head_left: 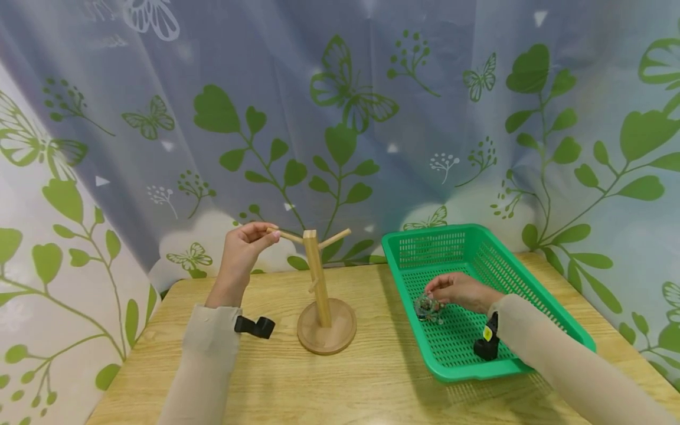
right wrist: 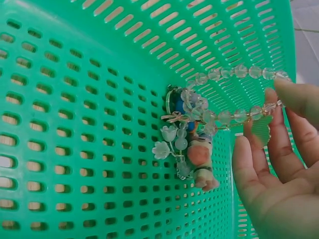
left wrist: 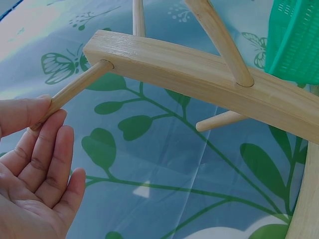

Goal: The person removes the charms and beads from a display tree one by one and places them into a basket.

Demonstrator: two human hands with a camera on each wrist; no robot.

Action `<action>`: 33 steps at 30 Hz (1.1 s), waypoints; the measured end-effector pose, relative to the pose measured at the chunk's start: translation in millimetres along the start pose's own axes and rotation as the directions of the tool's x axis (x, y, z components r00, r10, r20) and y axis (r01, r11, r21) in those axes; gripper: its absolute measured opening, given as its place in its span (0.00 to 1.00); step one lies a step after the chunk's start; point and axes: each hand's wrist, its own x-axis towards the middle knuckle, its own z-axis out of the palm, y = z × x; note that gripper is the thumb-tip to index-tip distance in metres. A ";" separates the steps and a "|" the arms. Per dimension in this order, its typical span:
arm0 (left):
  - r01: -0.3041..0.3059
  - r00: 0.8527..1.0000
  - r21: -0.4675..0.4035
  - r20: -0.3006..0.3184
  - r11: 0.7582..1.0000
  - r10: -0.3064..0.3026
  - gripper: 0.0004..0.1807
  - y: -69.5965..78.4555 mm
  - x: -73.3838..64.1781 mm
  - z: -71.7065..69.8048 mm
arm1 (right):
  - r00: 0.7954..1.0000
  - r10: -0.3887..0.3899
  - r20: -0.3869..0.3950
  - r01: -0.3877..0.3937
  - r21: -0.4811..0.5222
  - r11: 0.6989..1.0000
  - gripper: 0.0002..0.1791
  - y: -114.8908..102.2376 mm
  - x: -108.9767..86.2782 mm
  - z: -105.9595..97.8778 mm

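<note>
My left hand (head_left: 245,248) pinches the tip of an upper wooden peg (left wrist: 79,85) between thumb and fingers. That peg sticks out of the post of a wooden stand (head_left: 319,289), which is upright on a round base. On the right, my right hand (head_left: 464,292) reaches down into a green plastic basket (head_left: 459,373). Its thumb and fingertips pinch a bracelet of clear beads (right wrist: 225,117), whose loop stretches from the fingers. At the loop's other end, white flower charms (right wrist: 164,144) and a small pinkish figure (right wrist: 202,159) lie against the basket's mesh.
The stand and basket share a light wooden table (head_left: 276,383), with a gap between them. Behind them hangs a curtain (head_left: 372,159) printed with leaves and butterflies. Other pegs (left wrist: 219,40) jut from the post in several directions. A black wrist strap (head_left: 255,326) is on the left sleeve.
</note>
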 end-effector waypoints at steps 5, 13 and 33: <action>0.001 1.000 -0.004 -0.001 1.000 -0.001 0.05 0.0 -0.1 -0.1 | 1.000 0.005 0.013 -0.004 -0.026 1.000 0.12 1.6 0.3 0.5; -0.009 1.000 -0.009 0.000 1.000 0.009 0.02 0.3 0.9 1.2 | 1.000 0.006 0.013 -0.006 -0.016 1.000 0.13 3.8 0.8 -1.0; -0.018 0.998 -0.001 0.067 1.000 0.018 0.17 -14.5 -3.4 -2.2 | 0.998 0.005 -0.062 -0.006 -0.021 1.000 0.16 -21.2 -5.8 -8.8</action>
